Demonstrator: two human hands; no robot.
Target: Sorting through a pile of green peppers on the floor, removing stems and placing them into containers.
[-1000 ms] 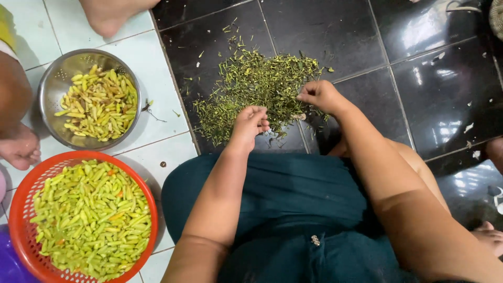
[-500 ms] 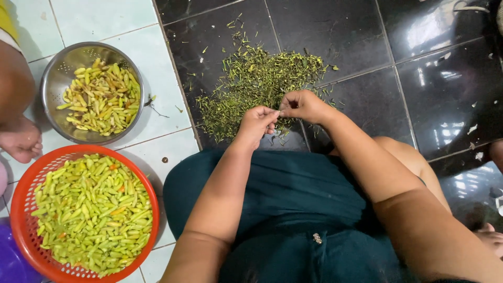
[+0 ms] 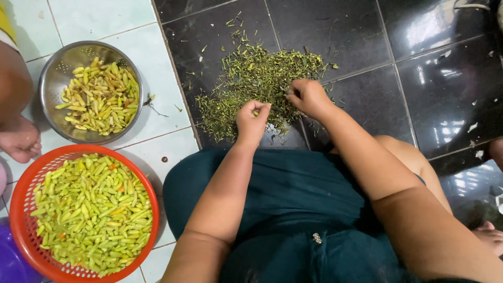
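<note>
1. Nearest the camera: a lap in dark teal cloth (image 3: 293, 209) is filling the lower frame, both forearms reaching fwd over it.
2. Left hand (image 3: 251, 121) is hovering at the near edge of the stem pile, grip curled w/ fingertips pressed together; whether sth small is pinched inside, can't tell.
3. Right hand (image 3: 309, 97) is resting just beyond, on the pile's right side, grip closed in a loose fist; contents hidden.
4. Pile of green stems (image 3: 257, 84) is lying on the dark floor tiles (image 3: 429, 78), touching both hands.
5. Off to the left on pale tiles: red basket (image 3: 21, 199) is holding green chillies (image 3: 94, 209); farther up, steel colander (image 3: 57, 73) is holding yellowish ones.
6. Another person's foot (image 3: 18, 141) is sitting beside the colander.
</note>
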